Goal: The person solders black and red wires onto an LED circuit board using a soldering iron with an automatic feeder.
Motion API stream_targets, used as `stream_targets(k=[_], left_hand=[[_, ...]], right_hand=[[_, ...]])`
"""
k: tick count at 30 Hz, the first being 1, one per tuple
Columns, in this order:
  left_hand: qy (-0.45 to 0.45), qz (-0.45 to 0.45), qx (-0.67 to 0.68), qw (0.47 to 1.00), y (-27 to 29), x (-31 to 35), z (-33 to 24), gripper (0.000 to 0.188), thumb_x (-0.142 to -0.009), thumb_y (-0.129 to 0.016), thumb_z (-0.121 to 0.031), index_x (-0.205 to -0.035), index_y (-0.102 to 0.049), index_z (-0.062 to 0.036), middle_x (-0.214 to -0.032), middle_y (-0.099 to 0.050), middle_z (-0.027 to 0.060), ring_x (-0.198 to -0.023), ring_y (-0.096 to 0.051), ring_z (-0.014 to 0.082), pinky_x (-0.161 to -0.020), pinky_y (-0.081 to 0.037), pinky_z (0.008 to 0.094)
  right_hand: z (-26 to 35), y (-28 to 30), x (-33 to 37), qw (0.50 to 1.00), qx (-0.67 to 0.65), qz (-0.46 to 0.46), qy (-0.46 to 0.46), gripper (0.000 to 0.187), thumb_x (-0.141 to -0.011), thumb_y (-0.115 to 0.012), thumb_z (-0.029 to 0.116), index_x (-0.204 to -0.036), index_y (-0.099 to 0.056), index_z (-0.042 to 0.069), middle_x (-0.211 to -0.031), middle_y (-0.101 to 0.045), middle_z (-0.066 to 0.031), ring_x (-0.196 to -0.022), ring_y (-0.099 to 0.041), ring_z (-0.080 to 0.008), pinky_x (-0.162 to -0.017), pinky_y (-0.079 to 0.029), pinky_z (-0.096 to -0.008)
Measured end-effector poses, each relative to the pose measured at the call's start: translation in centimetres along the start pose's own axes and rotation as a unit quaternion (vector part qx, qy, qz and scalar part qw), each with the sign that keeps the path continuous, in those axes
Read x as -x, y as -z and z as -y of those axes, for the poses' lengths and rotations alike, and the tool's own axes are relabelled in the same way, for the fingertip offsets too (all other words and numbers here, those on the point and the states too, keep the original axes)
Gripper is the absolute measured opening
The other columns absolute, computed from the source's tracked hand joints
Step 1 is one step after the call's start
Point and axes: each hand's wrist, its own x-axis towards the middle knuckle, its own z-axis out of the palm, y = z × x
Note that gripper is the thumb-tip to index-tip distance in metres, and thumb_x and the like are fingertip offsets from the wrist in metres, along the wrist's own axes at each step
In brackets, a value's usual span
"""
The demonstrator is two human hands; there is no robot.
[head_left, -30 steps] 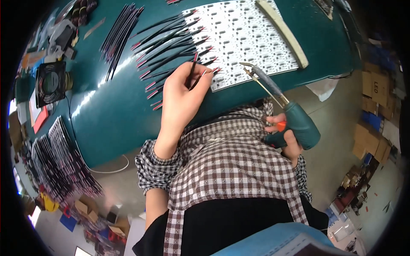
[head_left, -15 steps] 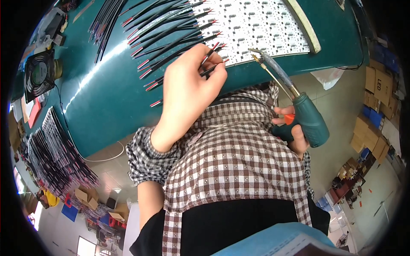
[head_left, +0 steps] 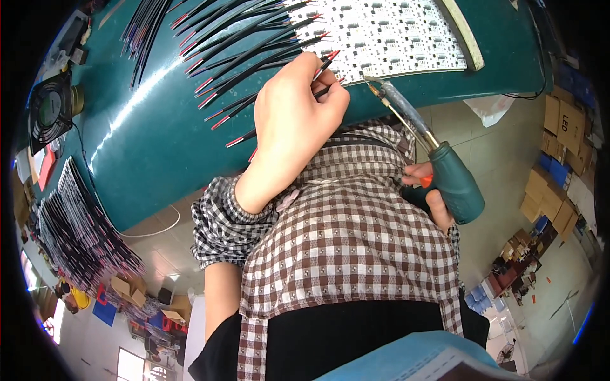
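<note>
My left hand (head_left: 286, 120) is closed around black cables (head_left: 322, 68) with red and white stripped ends, their tips at the near left edge of the white circuit board sheet (head_left: 397, 38). The held parts are partly hidden behind my fingers. On the right, my right hand (head_left: 437, 206) wraps the green handle of a soldering gun (head_left: 457, 184) with an orange trigger. Its metal tip points up and left, near the board's front edge and apart from the cables. More black cables (head_left: 248, 54) lie in a row, their far ends along the board's left edge.
A pale curved strip (head_left: 462, 32) borders the board on the right. On the green table (head_left: 146, 165) lie a loose cable bundle (head_left: 145, 38) and a black fan (head_left: 52, 111). A large stack of cables (head_left: 86, 222) is at lower left. Cardboard boxes (head_left: 565, 130) stand far right.
My left hand has moved a little right with the cables. The soldering gun has shifted slightly left, its tip now lower by the board's front edge. The view has moved slightly too.
</note>
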Motion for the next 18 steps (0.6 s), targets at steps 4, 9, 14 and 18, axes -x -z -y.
stream_targets(k=[4, 9, 14, 18], left_hand=[[0.014, 0.003, 0.026, 1.000, -0.03, 0.02, -0.06, 0.015, -0.072, -0.063, -0.011, -0.071, -0.053, -0.0001, -0.063, -0.058, 0.0143, -0.057, -0.058, 0.0332, -0.053, -0.044, 0.0405], [0.008, -0.006, 0.024, 1.000, -0.29, 0.06, -0.15, 0.015, -0.072, -0.064, -0.011, -0.072, -0.053, -0.0001, -0.064, -0.058, 0.0143, -0.058, -0.058, 0.0336, -0.053, -0.045, 0.0407], [0.000, -0.015, 0.010, 1.000, -0.39, 0.11, -0.17, 0.014, -0.072, -0.064, -0.011, -0.073, -0.054, -0.0002, -0.065, -0.059, 0.0146, -0.059, -0.059, 0.0341, -0.054, -0.045, 0.0411], [0.003, -0.014, 0.014, 1.000, -0.35, 0.09, -0.21, 0.014, -0.072, -0.064, -0.011, -0.073, -0.054, -0.0001, -0.066, -0.059, 0.0147, -0.059, -0.059, 0.0342, -0.054, -0.045, 0.0411]], right_hand=[[0.01, -0.06, -0.08, 1.000, -0.001, 0.002, 0.017, 0.043, -0.088, -0.067, 0.030, -0.112, -0.056, -0.004, -0.106, -0.061, -0.0154, -0.103, -0.060, -0.0251, -0.091, -0.051, -0.0384], [-0.12, 0.03, -0.10, 1.000, 0.004, 0.010, 0.023, 0.039, -0.089, -0.067, 0.027, -0.111, -0.056, -0.003, -0.104, -0.061, -0.0144, -0.100, -0.061, -0.0244, -0.092, -0.049, -0.0390], [-0.03, 0.12, -0.13, 0.999, 0.027, 0.019, 0.022, 0.036, -0.089, -0.067, 0.025, -0.111, -0.057, -0.003, -0.105, -0.062, -0.0141, -0.100, -0.061, -0.0244, -0.092, -0.048, -0.0393], [-0.09, 0.04, -0.30, 0.999, 0.045, 0.013, 0.018, 0.035, -0.088, -0.069, 0.021, -0.110, -0.057, -0.003, -0.101, -0.063, -0.0143, -0.098, -0.062, -0.0249, -0.090, -0.050, -0.0398]])
